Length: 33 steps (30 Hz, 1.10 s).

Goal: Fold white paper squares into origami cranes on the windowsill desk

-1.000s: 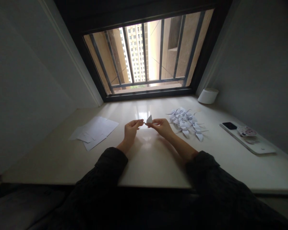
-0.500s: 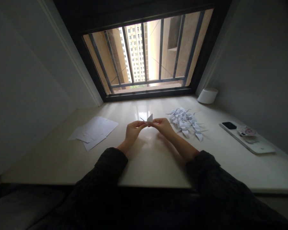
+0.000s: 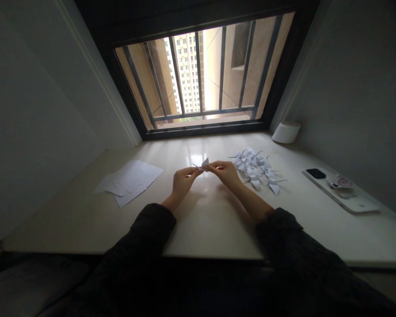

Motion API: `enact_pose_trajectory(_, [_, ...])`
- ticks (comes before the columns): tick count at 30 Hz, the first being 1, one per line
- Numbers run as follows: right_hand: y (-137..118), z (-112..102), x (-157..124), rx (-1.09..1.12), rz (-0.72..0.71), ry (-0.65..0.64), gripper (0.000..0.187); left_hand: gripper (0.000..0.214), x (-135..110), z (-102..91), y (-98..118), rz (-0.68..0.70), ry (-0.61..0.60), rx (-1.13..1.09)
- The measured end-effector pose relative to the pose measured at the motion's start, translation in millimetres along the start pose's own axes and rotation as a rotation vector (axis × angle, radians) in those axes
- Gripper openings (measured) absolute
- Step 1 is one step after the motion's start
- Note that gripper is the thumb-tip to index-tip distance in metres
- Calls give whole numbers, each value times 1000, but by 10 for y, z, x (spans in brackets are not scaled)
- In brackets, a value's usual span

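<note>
A small white paper crane (image 3: 205,163) is pinched between my two hands, above the middle of the pale ledge (image 3: 214,237). My left hand (image 3: 182,180) grips its left side with thumb and fingers closed. From the right, my right hand (image 3: 225,172) pinches it with fingertips and thumb, near an upright wing. A thin point of the paper sticks out to the left; its lower part is hidden by my fingers. Several finished paper cranes (image 3: 252,169) lie in a heap just right of my right hand.
Loose white paper sheets (image 3: 137,176) lie overlapped on the left. A phone (image 3: 341,191) with a round grip on its back rests at the right. A white cylinder-like object (image 3: 286,132) stands in the far right corner, beside the barred window (image 3: 201,79).
My right hand's fingers have shifted slightly up on the crane, and its upright wing looks a little lower and tilted. My left hand stays nearly still.
</note>
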State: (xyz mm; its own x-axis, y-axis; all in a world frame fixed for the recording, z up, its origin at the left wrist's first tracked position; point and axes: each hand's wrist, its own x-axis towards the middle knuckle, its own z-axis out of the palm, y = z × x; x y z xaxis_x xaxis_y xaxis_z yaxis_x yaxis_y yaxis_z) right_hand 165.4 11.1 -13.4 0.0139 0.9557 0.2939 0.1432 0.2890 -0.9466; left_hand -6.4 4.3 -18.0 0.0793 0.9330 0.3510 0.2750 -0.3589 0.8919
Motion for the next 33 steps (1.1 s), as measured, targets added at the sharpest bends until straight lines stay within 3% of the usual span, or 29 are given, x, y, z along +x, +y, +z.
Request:
enact_pose_trajectory(9, [-13,-19,26,87,11,-18,36,25,38,-13,-57,-17,15,70])
enact_pose_trajectory(20, [10,-39,35,126,1,-57,26,22,49,-32,-48,-13,24,137])
enact_pose_trajectory(29, [-35,-91,35,-214,-121,-91,19,20,28,-69,-21,38,-13,350])
enact_pose_trajectory(33, [-27,-83,25,-257,-155,-121,16,21,19,-77,30,45,24,429])
